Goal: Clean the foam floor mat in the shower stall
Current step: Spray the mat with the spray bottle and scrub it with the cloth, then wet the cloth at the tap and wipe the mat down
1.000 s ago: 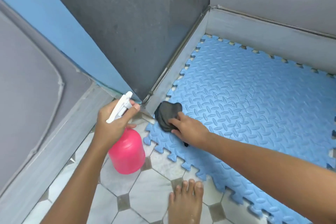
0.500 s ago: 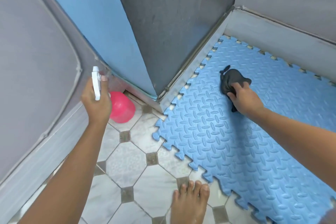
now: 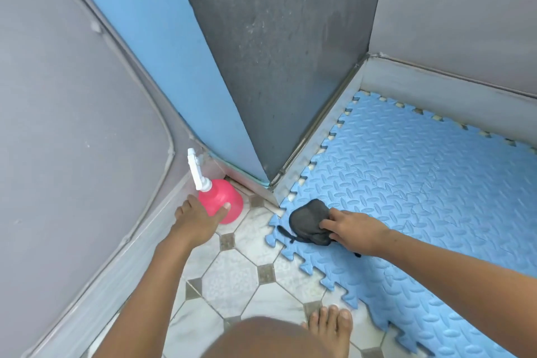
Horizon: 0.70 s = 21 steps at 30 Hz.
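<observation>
The blue interlocking foam mat (image 3: 412, 183) covers the shower stall floor on the right. My right hand (image 3: 354, 231) grips a bunched black cloth (image 3: 308, 219) and holds it down on the mat's near left corner, by the jagged edge. A pink spray bottle (image 3: 225, 197) with a white trigger head stands on the tiled floor in the corner to the left. My left hand (image 3: 197, 219) rests against its lower side, thumb laid flat on the pink body and fingers straight.
A dark glass panel (image 3: 276, 52) and a metal threshold (image 3: 316, 136) border the mat on the left. Grey walls enclose the stall. My bare foot (image 3: 331, 328) and knee (image 3: 255, 337) are on the white tiles near the mat's edge.
My right hand has dragged the cloth from the mat's middle back to its near left corner. The bottle went down onto the tiles, and my left hand slid from its trigger head to its body.
</observation>
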{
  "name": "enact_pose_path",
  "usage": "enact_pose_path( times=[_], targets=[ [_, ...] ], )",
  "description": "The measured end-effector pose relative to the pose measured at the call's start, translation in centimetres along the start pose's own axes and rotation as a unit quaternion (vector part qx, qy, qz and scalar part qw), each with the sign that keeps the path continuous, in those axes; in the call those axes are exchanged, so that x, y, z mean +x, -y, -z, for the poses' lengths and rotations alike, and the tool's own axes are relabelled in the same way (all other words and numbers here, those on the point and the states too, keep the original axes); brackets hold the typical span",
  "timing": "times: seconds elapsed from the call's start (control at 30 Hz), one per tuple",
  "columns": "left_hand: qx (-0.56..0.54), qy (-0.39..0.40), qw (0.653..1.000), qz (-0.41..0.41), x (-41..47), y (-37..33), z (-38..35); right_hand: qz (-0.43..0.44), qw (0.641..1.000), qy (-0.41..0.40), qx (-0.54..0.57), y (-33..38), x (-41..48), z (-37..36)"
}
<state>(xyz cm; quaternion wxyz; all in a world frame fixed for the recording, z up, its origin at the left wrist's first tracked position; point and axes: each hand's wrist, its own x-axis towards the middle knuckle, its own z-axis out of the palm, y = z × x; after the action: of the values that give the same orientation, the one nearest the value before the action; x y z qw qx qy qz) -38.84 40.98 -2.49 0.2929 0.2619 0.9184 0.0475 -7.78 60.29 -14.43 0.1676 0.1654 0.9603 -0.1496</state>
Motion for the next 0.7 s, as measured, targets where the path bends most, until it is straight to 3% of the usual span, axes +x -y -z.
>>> enact_pose_path(
  times=[0.07,0.17,0.23,0.33,0.5,0.53,0.63,0.7],
  targets=[
    [0.049,0.072,0.993,-0.073,-3.1,-3.4,1.8,-0.027,0.999,-0.017,-0.011,-1.4,-1.5,1.7],
    [0.065,0.046,0.965,-0.249,-6.9,-10.1,5.1,-0.087,0.995,-0.055,0.01,-4.0,-4.2,6.3],
    [0.014,-0.015,0.935,-0.354,-9.2,-15.9,7.3,-0.127,0.987,-0.096,0.019,-5.7,-6.1,10.7],
    [-0.045,-0.155,0.853,-0.496,-11.6,-24.3,11.3,-0.174,0.97,-0.167,0.036,-7.7,-8.9,18.0],
    [-0.065,-0.397,0.707,-0.582,-14.0,-37.4,18.9,-0.245,0.903,-0.336,0.107,-10.0,-12.3,28.6],
    [-0.038,-0.421,0.693,-0.584,-14.1,-40.1,20.4,-0.255,0.887,-0.364,0.123,-10.3,-12.7,30.3],
    [0.142,-0.435,0.746,-0.483,-13.7,-46.8,24.8,-0.27,0.849,-0.42,0.173,-10.6,-13.5,34.8],
    [0.245,-0.397,0.785,-0.408,-12.3,-49.5,27.0,-0.276,0.831,-0.439,0.203,-10.4,-13.9,37.0]
  ],
)
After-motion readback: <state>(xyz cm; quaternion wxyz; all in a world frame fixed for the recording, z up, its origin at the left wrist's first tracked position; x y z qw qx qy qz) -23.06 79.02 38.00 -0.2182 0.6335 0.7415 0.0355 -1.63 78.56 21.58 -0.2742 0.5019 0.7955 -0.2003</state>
